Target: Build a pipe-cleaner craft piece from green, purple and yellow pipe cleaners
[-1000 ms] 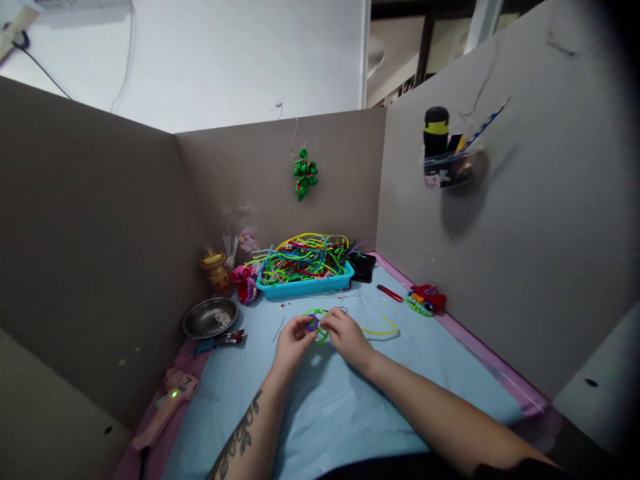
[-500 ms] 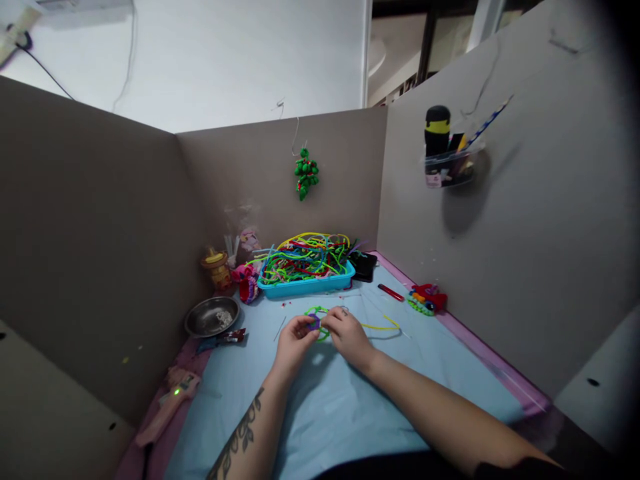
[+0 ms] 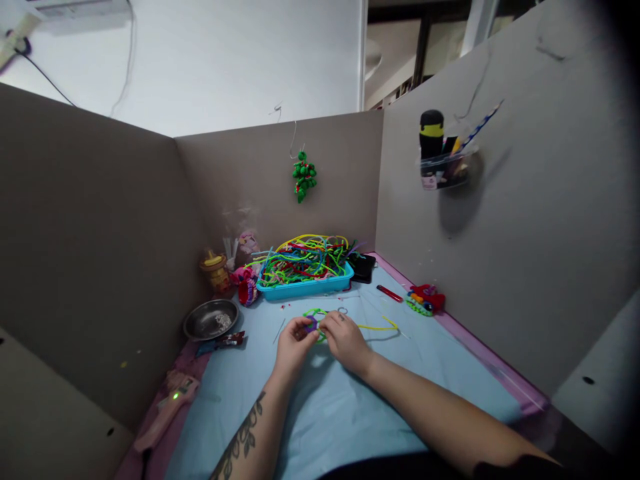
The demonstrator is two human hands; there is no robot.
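Observation:
Above the blue cloth, my left hand (image 3: pixel 296 338) pinches a small piece of purple and green cord work (image 3: pixel 311 325) between thumb and fingers. My right hand (image 3: pixel 344 339) is closed at the right side of the same piece, its fingertips pressed together there. Bright green loops of cord show above and below the fingers. A yellow cord (image 3: pixel 379 328) runs out to the right from behind my right hand and bends back near its end. The fingers cover much of the piece, so its exact form is hidden.
Behind my hands stands a blue tray (image 3: pixel 305 288) heaped with colourful cords. A metal bowl (image 3: pixel 211 320), a pink tool with a green light (image 3: pixel 167 410) and a lidded cup (image 3: pixel 215 270) are on the left. To the right lie a red cutter (image 3: pixel 389 293) and a red woven item (image 3: pixel 426 300).
Both hands keep their hold with hardly any movement of the fingers. The whole view has shifted slightly.

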